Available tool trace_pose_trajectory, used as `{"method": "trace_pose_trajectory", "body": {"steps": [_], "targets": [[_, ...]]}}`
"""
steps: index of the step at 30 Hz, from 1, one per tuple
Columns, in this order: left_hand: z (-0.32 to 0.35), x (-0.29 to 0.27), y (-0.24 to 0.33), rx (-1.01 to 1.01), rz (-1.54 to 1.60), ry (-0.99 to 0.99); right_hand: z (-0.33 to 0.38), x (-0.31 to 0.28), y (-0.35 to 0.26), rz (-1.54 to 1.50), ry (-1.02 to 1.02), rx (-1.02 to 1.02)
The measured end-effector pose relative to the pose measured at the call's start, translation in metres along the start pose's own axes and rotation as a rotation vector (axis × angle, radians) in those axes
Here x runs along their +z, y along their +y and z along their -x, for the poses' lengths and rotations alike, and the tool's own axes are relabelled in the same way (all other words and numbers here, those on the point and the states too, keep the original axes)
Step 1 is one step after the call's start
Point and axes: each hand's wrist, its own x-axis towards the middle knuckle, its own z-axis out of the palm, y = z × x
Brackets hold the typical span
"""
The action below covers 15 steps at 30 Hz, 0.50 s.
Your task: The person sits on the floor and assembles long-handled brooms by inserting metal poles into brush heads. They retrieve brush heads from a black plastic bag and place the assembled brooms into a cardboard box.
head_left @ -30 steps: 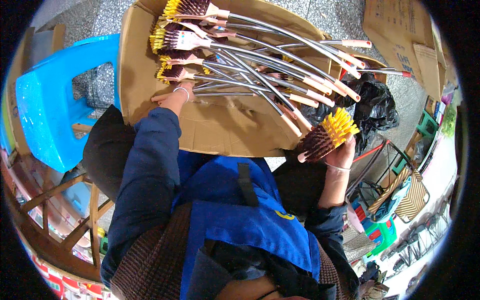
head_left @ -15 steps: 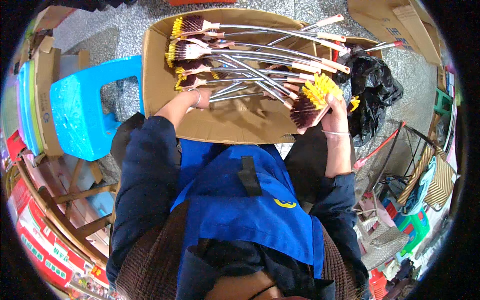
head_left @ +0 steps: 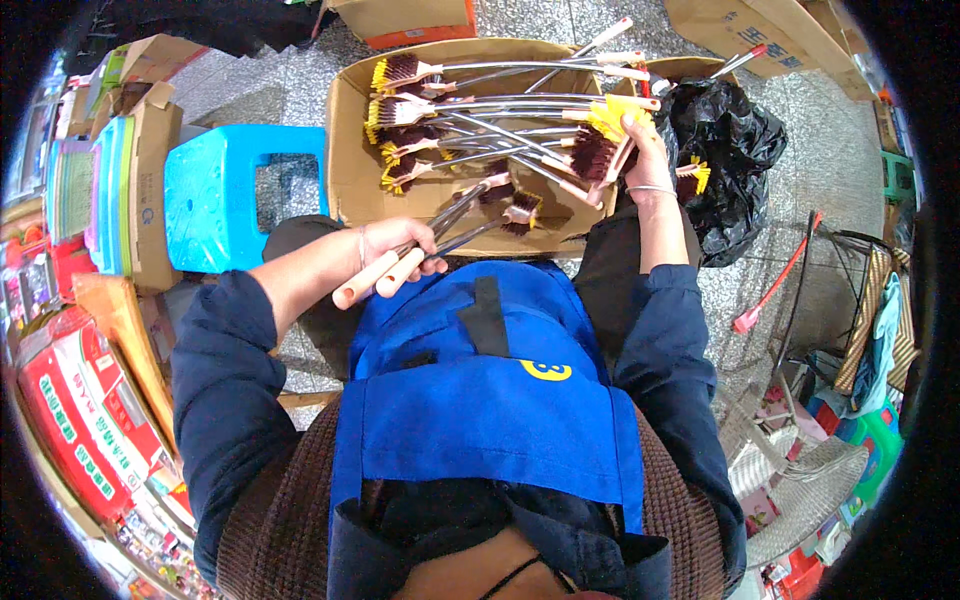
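My left hand (head_left: 395, 242) is closed around the metal shafts of long-handled brushes (head_left: 460, 208). Two pale pink handle ends stick out on its near side, and dark-bristled heads with yellow tips point toward the box. My right hand (head_left: 645, 160) grips a brush head (head_left: 598, 150) with dark red and yellow bristles at the box's right side; how many brushes it holds cannot be made out. Between and beyond both hands, a cardboard box (head_left: 350, 190) carries a pile of similar brushes (head_left: 480, 105), most with heads to the left and pink handles to the right.
A blue plastic stool (head_left: 215, 195) stands left of the box. On the right lie a crumpled black plastic bag (head_left: 740, 150) and another brush head (head_left: 692, 178). A red-and-pink stick (head_left: 780, 280) rests on the speckled floor. Cartons (head_left: 400, 18) stand at the back.
My left hand has drawn back out of the box toward me, bringing brushes with it, handles first. My right hand still grips the brush head, now slightly farther away.
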Motion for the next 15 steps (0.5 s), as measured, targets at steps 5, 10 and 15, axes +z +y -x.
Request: {"method": "trace_pose_trajectory", "body": {"steps": [5,10,15], "targets": [[0.044,0.020,-0.059,0.118,0.152,0.188,0.000,-0.001,0.001,0.035,0.031,-0.063],[0.070,0.035,-0.077,0.280,0.557,0.048,0.003,0.005,0.000,0.032,-0.016,-0.088],[0.036,0.054,-0.066,0.503,0.418,0.283,0.005,0.006,-0.004,-0.008,-0.031,-0.080]]}}
